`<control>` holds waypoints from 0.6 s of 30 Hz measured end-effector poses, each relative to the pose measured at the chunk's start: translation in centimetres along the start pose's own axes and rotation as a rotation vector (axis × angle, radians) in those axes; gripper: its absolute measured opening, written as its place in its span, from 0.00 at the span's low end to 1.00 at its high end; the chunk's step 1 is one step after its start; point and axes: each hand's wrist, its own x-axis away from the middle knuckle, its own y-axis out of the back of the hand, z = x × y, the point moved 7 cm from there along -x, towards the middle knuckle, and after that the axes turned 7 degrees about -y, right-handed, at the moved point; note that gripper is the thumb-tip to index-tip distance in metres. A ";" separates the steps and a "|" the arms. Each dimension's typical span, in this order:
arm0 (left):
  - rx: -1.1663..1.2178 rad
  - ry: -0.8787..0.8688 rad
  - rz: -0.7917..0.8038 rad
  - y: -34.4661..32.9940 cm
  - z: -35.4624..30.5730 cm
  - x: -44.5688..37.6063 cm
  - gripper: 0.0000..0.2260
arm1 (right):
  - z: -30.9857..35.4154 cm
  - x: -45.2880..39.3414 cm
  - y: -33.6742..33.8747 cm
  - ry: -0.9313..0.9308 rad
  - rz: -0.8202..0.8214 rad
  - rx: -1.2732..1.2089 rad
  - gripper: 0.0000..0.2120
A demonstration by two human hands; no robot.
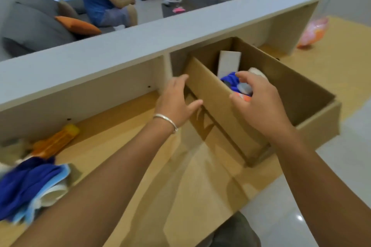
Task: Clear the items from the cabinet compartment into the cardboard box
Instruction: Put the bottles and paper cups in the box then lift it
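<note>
A brown cardboard box (297,88) stands open on the low cabinet's wooden shelf (124,126), partly inside the right compartment. Inside it lie a white card (228,62), a blue cloth (230,80) and other small items. My right hand (259,102) hovers over the box's near flap with fingers loosely curled, holding nothing. My left hand (176,102), wearing a silver bangle, reaches with spread fingers beside the box's left wall. In the left compartment remain an orange bottle (58,140) and a pile of blue cloths (28,184).
The cabinet's white top (140,36) runs across the view. A pink balloon-like item (315,32) lies on the floor at the right. Behind the cabinet a person sits on a grey sofa (34,20). Pale floor tiles (341,156) show at the right.
</note>
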 end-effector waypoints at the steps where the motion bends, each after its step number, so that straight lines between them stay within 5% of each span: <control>1: -0.022 0.034 0.000 0.7 1.8 1.6 0.35 | 1.5 0.1 -1.4 0.042 0.032 -0.008 0.25; 10: -0.165 0.467 -0.064 10.0 16.7 19.1 0.32 | 14.7 4.6 -17.4 0.292 0.384 0.025 0.29; 18: -0.197 0.753 -0.182 16.0 23.3 30.2 0.33 | 20.6 11.0 -28.6 0.452 0.657 0.106 0.31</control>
